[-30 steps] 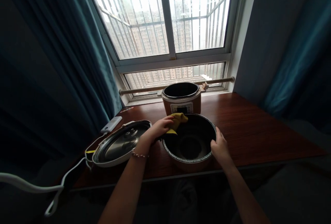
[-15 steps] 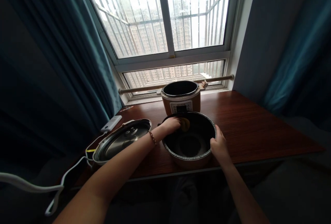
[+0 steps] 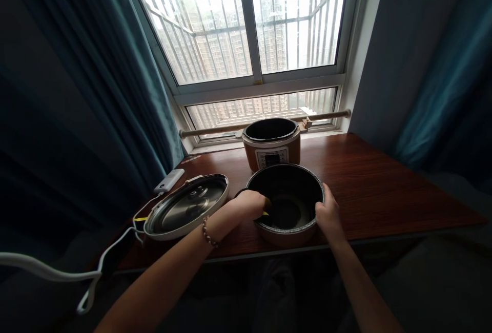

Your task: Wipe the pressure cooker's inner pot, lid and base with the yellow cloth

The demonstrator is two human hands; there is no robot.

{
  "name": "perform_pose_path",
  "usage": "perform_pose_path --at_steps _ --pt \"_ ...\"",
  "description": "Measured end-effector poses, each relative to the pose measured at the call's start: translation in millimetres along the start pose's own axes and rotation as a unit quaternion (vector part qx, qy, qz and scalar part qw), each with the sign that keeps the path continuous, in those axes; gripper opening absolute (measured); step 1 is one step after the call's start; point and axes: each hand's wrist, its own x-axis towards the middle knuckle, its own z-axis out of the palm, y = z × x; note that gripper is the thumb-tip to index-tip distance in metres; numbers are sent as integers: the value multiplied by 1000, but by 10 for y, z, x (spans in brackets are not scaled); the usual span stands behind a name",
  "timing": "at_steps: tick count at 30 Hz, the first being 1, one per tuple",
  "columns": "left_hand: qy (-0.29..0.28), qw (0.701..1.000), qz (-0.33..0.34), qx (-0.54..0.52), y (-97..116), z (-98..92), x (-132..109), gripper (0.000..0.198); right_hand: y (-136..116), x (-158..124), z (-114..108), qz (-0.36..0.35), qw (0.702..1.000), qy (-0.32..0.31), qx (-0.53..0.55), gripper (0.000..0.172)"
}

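Observation:
A dark-lined inner pot (image 3: pixel 294 182) with a speckled rim stands near the front edge of the table. My left hand (image 3: pixel 251 205) reaches over its left rim, fingers closed on a yellow sponge (image 3: pixel 266 212) against the inside wall. Most of the sponge is hidden by the hand and shadow. At the right rim, my right hand (image 3: pixel 328 215) grips the pot, thumb outside and fingers over the edge. Just behind the pot stands the electric cooker body (image 3: pixel 251 153), uncovered, its control panel facing me. The lid (image 3: pixel 180 215) lies to the left, inner metal side up.
A white power strip (image 3: pixel 169 180) rests at the table's left, its white cable (image 3: pixel 102 258) running down past the lid. The wooden table (image 3: pixel 369 184) extends right. Behind it are a barred window (image 3: pixel 249 30) and a horizontal rail (image 3: pixel 215 129). Blue curtains (image 3: pixel 126 66) hang beside it.
My left hand has moved with the sponge from the pot's far left wall toward its near left side. My right hand keeps its hold on the rim. The view has shifted slightly.

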Motion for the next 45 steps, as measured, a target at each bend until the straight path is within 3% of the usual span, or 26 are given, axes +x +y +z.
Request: perform_pose_path --at_steps 5,11,15,18,20,23,24,26,29,31,34,36,40,45 --pt "-48 997 60 6 347 -174 -284 25 10 -1 11 -1 1000 2 3 66" --pt "-1 981 91 -170 671 -70 -305 30 36 14 14 -8 1000 7 -13 67" --pt "18 954 87 -287 613 12 -277 32 -44 26 -42 -20 996 0 -87 64" --pt "31 938 94 -333 496 14 -309 31 -282 -24 -119 -79 985 31 -150 65" --pt "34 936 111 -332 416 -1 -345 30 -506 -99 -162 -124 975 -36 -181 55" --pt "35 936 139 -321 294 -3 -390 29 -820 -228 -181 -138 918 -318 -193 45" --pt "54 935 136 -322 248 11 -394 28 -896 -259 -173 -137 891 -388 -192 47" --pt "155 930 95 -320 142 75 -375 26 -995 -289 -140 -163 850 -464 -190 52" --pt "375 880 -35 -288 -44 262 -283 26 -1040 -255 -56 -228 806 -514 -184 59" --pt "445 843 -109 -281 -164 425 -198 37 -1034 -200 8 -229 796 -528 -188 63" --pt "428 806 -170 -373 -295 656 -85 48 -1018 -96 69 -180 798 -533 -219 63" --pt "397 767 -190 -468 -334 764 -35 45 -1012 -13 69 -163 778 -556 -243 56" --pt "401 692 -194 -568 -314 857 5 41 -991 211 1 -168 708 -626 -282 47" --pt "427 668 -187 -580 -253 841 -11 43 -908 582 -68 -169 598 -689 -374 23"
